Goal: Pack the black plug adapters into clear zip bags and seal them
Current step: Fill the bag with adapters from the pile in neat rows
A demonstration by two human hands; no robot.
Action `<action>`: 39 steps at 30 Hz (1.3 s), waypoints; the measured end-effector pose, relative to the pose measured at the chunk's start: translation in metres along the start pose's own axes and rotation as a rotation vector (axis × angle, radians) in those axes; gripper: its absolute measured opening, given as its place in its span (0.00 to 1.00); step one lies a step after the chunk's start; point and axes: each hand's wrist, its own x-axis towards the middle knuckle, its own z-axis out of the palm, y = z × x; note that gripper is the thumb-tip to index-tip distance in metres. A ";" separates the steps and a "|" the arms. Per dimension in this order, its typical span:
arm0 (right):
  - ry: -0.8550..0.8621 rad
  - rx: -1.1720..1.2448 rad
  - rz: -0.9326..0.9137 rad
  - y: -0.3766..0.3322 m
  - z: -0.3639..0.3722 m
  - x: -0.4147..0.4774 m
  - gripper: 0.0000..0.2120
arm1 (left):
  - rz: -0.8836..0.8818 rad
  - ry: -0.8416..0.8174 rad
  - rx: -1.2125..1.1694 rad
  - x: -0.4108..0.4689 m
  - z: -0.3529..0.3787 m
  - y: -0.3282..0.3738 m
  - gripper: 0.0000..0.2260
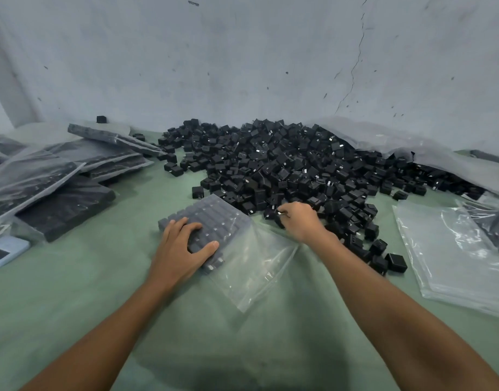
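A large heap of black plug adapters (285, 165) covers the back of the green table (101, 292). In front of it lies a clear zip bag (254, 266), its far part filled with rows of adapters and its near part flat. My left hand (183, 249) rests spread on the filled part of the bag and presses it down. At the heap's near edge, just right of the bag, my right hand (299, 221) has its fingers curled round one black adapter (279, 218).
Several filled zip bags (73, 170) are stacked at the left. A small pale blue device (5, 251) lies at the left edge. Empty clear bags (454, 255) lie at the right. A large plastic sheet (398, 139) sits behind the heap against the grey wall.
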 end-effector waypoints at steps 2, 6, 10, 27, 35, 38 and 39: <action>-0.020 -0.036 0.003 -0.002 0.011 0.009 0.14 | 0.011 0.005 0.003 0.001 0.001 -0.002 0.26; -0.016 -0.044 0.059 0.003 0.020 0.016 0.12 | 0.022 0.014 0.005 0.002 0.002 -0.002 0.27; 0.052 0.197 0.104 0.006 0.000 0.000 0.08 | 0.017 0.005 -0.013 0.001 0.001 -0.002 0.27; -0.546 1.612 0.451 -0.041 0.016 -0.134 0.11 | -0.004 -0.024 -0.011 0.001 0.000 0.001 0.27; -0.382 1.663 0.493 -0.068 0.035 -0.099 0.04 | -0.008 -0.035 -0.020 0.000 -0.003 0.004 0.27; -0.372 1.633 0.443 -0.069 0.032 -0.088 0.06 | -0.015 -0.037 -0.014 0.000 -0.003 0.004 0.27; -0.379 1.576 0.407 -0.068 0.031 -0.086 0.07 | -0.016 -0.036 -0.016 -0.001 -0.003 0.004 0.27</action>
